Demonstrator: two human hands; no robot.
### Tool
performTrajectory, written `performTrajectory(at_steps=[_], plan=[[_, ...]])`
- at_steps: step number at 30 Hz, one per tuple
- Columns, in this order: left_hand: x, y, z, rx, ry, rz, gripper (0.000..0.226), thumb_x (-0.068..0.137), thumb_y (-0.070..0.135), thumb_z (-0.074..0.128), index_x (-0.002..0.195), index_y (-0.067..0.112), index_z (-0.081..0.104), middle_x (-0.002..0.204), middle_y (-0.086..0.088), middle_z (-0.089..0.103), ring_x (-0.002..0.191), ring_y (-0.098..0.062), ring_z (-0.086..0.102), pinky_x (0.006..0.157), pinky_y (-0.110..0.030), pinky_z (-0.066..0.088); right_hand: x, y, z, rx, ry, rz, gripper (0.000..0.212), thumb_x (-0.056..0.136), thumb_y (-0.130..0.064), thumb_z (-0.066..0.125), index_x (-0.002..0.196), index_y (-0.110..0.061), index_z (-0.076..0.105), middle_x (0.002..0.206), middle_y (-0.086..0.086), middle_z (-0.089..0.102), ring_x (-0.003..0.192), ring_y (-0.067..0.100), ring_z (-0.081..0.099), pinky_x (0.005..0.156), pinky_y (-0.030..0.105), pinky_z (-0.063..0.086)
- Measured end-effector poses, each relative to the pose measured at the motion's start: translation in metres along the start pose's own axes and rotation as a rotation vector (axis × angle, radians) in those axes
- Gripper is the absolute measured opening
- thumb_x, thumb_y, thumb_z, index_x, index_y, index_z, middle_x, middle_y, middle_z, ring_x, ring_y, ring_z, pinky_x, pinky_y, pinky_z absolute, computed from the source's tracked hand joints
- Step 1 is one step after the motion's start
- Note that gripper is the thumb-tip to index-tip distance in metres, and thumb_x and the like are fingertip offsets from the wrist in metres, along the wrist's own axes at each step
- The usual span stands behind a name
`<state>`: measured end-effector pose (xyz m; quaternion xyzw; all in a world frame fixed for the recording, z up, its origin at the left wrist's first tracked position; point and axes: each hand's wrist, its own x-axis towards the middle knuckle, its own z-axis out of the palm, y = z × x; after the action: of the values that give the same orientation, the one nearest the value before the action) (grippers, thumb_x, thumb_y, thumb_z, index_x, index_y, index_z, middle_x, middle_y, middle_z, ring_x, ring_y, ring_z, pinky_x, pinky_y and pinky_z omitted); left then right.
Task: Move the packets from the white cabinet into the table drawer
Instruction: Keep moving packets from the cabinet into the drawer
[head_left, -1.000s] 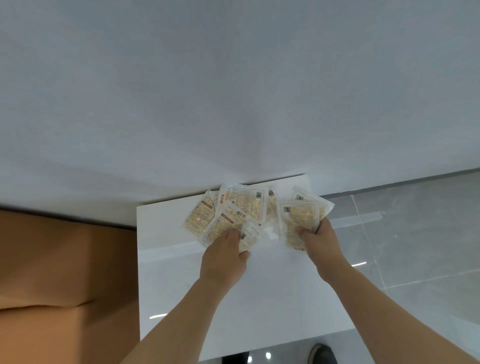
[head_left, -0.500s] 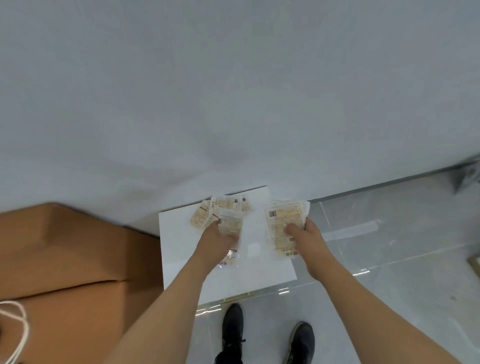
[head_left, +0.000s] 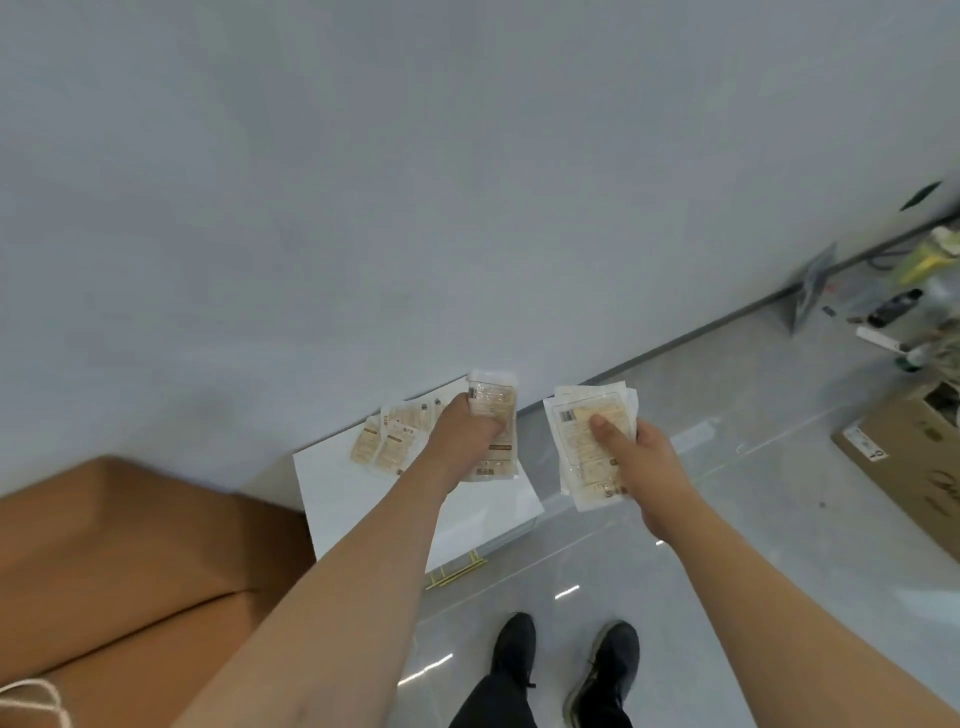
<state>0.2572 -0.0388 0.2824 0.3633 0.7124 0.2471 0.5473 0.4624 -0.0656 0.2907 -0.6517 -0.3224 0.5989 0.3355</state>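
Two hands (both gripping packets (head_left: 589, 447))

This looks like a bare indoor room in use for storage or unpacking rather than a furnished home. A plain grey-white wall (head_left: 467, 182) fills the view from 9 to 2 o'clock and meets a glossy grey tiled floor (head_left: 727, 519) along a dark skirting line. A small white cabinet (head_left: 337, 493) stands against the wall. Brown cardboard boxes sit at 8 o'clock (head_left: 130, 561) and at 3 o'clock (head_left: 904, 457), with loose clutter (head_left: 898, 306) on the floor at 2 o'clock.
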Motion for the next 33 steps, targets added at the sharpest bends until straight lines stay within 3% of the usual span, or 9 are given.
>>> performTrajectory(at_steps=[4,9,14,17,20,23,27,31,33], plan=[[-0.001,0.004,0.037,0.04,-0.051,0.025,0.027,0.087,0.012,0.059,0.113,0.016,0.057,0.105,-0.007,0.068,0.089,-0.024,0.068,0.078,-0.037,0.055,-0.01,0.019,-0.032,0.069,0.055,-0.006,0.02,0.093,-0.035,0.062,0.105,-0.02,0.065,0.097,0.002,0.073,0.087,0.021,0.07,0.066,0.033,0.055],[-0.02,0.007,0.106,0.088,-0.125,-0.001,0.039,0.089,0.013,0.059,0.122,0.019,0.039,0.11,-0.004,0.059,0.093,-0.022,0.063,0.067,-0.031,0.05,-0.028,0.056,-0.096,0.158,0.16,0.032,0.032,0.091,-0.04,0.062,0.111,-0.016,0.063,0.102,0.004,0.072,0.092,0.023,0.07,0.077,0.04,0.057],[-0.057,0.011,0.211,0.207,-0.198,0.041,0.047,0.083,0.017,0.063,0.122,0.021,0.037,0.108,-0.001,0.06,0.098,-0.026,0.064,0.086,-0.046,0.055,-0.067,0.1,-0.202,0.266,0.292,0.045,0.031,0.092,-0.038,0.062,0.112,-0.014,0.059,0.102,0.005,0.071,0.089,0.021,0.069,0.074,0.039,0.057],[-0.092,0.016,0.292,0.251,-0.266,0.101,0.043,0.088,0.008,0.061,0.124,0.017,0.038,0.106,-0.002,0.058,0.089,-0.02,0.063,0.067,-0.032,0.053,-0.101,0.134,-0.279,0.351,0.352,0.053,0.018,0.094,-0.037,0.06,0.104,-0.022,0.061,0.094,-0.002,0.07,0.08,0.015,0.067,0.06,0.028,0.049],[-0.126,0.025,0.374,0.333,-0.325,0.176,0.036,0.09,0.003,0.059,0.119,0.014,0.038,0.107,-0.004,0.056,0.08,-0.014,0.06,0.055,-0.027,0.046,-0.136,0.17,-0.352,0.425,0.427,0.074,0.019,0.093,-0.037,0.061,0.105,-0.021,0.062,0.099,0.001,0.071,0.081,0.016,0.068,0.06,0.029,0.052],[-0.153,0.028,0.453,0.467,-0.396,0.256,0.038,0.089,0.005,0.059,0.12,0.016,0.038,0.103,0.0,0.057,0.087,-0.018,0.061,0.062,-0.029,0.048,-0.167,0.205,-0.416,0.507,0.492,0.069,0.028,0.094,-0.033,0.061,0.114,-0.014,0.061,0.097,0.001,0.071,0.078,0.014,0.07,0.052,0.024,0.053],[-0.178,0.021,0.547,0.646,-0.516,0.359,0.034,0.09,0.005,0.057,0.115,0.018,0.038,0.097,0.003,0.054,0.082,-0.011,0.057,0.059,-0.027,0.045,-0.195,0.244,-0.481,0.629,0.601,0.057,0.021,0.094,-0.03,0.062,0.108,-0.015,0.063,0.09,-0.003,0.071,0.069,0.008,0.07,0.047,0.022,0.052],[-0.183,0.001,0.634,0.726,-0.623,0.376,0.033,0.089,0.008,0.058,0.115,0.019,0.041,0.106,-0.001,0.058,0.093,-0.019,0.061,0.072,-0.032,0.051,-0.203,0.288,-0.53,0.709,0.701,0.094,0.021,0.091,-0.032,0.066,0.104,-0.016,0.065,0.093,-0.001,0.073,0.076,0.014,0.072,0.056,0.028,0.055],[-0.183,-0.009,0.676,0.761,-0.679,0.37,0.033,0.09,0.009,0.058,0.117,0.019,0.041,0.105,0.0,0.058,0.091,-0.018,0.06,0.069,-0.032,0.05,-0.204,0.31,-0.554,0.755,0.767,0.125,0.027,0.089,-0.033,0.068,0.11,-0.016,0.064,0.098,0.001,0.073,0.084,0.018,0.072,0.062,0.032,0.057]])
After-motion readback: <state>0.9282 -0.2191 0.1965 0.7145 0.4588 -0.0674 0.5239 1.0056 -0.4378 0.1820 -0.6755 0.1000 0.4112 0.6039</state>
